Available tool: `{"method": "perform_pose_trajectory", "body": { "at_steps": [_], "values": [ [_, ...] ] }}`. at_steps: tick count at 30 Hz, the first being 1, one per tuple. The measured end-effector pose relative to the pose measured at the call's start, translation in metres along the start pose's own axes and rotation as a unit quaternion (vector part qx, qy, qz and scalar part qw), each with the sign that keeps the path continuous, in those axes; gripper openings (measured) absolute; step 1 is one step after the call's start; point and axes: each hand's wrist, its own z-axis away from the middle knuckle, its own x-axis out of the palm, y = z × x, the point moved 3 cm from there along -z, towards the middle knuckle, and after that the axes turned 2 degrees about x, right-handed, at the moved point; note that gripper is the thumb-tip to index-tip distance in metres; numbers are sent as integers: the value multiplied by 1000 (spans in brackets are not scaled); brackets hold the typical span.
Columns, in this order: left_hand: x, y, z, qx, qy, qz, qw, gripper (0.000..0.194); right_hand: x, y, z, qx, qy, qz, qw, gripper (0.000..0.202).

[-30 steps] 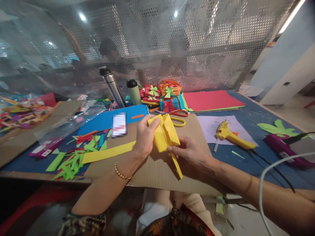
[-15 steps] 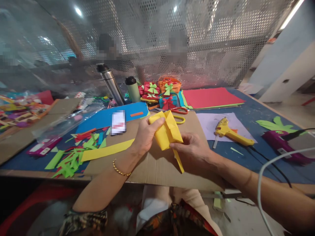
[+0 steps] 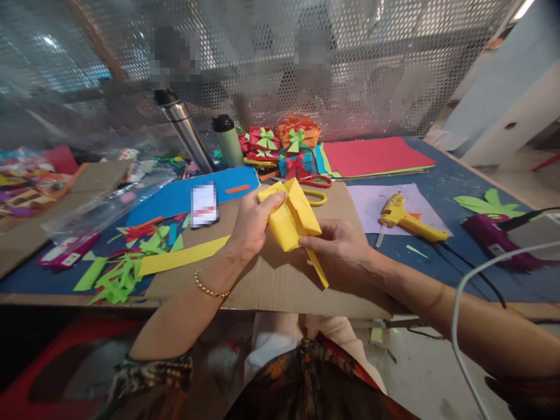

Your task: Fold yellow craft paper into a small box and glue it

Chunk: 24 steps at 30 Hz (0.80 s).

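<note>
A small folded yellow paper box (image 3: 286,219) is held up over the brown cardboard sheet (image 3: 280,286). My left hand (image 3: 254,224) grips its left side, thumb lying on the upper face. At the lower right corner, my right hand (image 3: 336,245) pinches the box between thumb and fingers. A narrow yellow paper strip (image 3: 318,271) hangs down from beneath the box by the right hand; how it joins is hidden. Behind the box lie scissors with a yellow handle (image 3: 317,199). A longer yellow paper strip (image 3: 184,256) rests on the cardboard left of my left wrist.
At right, a yellow glue gun (image 3: 406,219) lies on lilac paper (image 3: 363,204), its cord trailing to the table edge. Green and red paper scraps (image 3: 126,262) are heaped at left. Finished paper bags (image 3: 297,134), a steel flask (image 3: 186,131) and red sheets (image 3: 376,157) stand or lie behind.
The whole scene sits slightly higher in the picture as the head view tips down. Both hands keep the same hold on the yellow paper box.
</note>
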Motion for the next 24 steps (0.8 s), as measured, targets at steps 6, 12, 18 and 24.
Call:
{"method": "perform_pose_trajectory", "body": {
  "at_steps": [6,12,18,24],
  "values": [
    [1,1,0,6,-3,1,1000,31,-1,1,0,1,-5,-7,1000,31],
    [1,0,0,7,0,1,1000,28,-2,0,-2,-17,-8,9,1000,33],
    [2,0,0,9,1,10,1000,29,-4,0,-6,-25,-6,15,1000,35],
    [2,0,1,7,2,14,1000,32,-7,1,-9,-20,-10,30,999,37]
  ]
}}
